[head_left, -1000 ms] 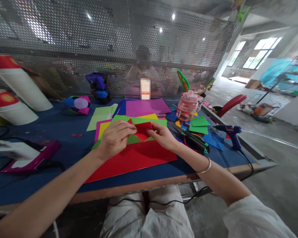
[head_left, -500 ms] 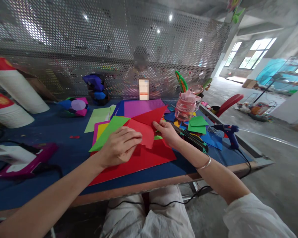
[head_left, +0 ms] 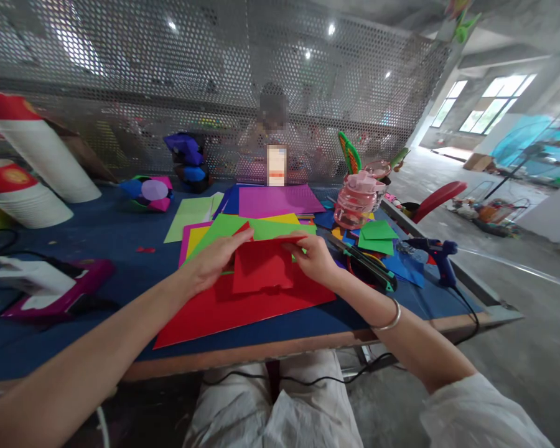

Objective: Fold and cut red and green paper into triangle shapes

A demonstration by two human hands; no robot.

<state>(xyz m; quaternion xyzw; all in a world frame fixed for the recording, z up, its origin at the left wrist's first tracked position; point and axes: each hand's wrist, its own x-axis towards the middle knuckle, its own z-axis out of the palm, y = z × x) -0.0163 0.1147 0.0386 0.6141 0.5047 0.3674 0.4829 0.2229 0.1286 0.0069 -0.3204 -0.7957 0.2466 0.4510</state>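
Note:
Between my hands a folded red sheet of paper point(head_left: 263, 266) is held up, its lower flap hanging toward me with a ragged bottom edge. My left hand point(head_left: 217, 258) grips its left side, thumb along the top. At the upper right corner, my right hand point(head_left: 313, 254) pinches the paper between thumb and curled fingers. A larger red sheet point(head_left: 196, 314) lies flat beneath, near the table's front edge. Behind the held paper are green sheets point(head_left: 228, 227), with yellow and pink ones showing at their left.
Right of my hands lie a utility knife point(head_left: 366, 264), green paper squares point(head_left: 377, 236) and a glue gun point(head_left: 436, 252). A pink bottle point(head_left: 354, 200) stands behind them. Purple paper point(head_left: 280, 200) lies at the back. Paper cups point(head_left: 32, 193) and a power strip point(head_left: 74, 286) are left.
The red paper has turned from a slant to nearly level, its flap now facing me. My left hand has moved from in front of it to gripping its left side.

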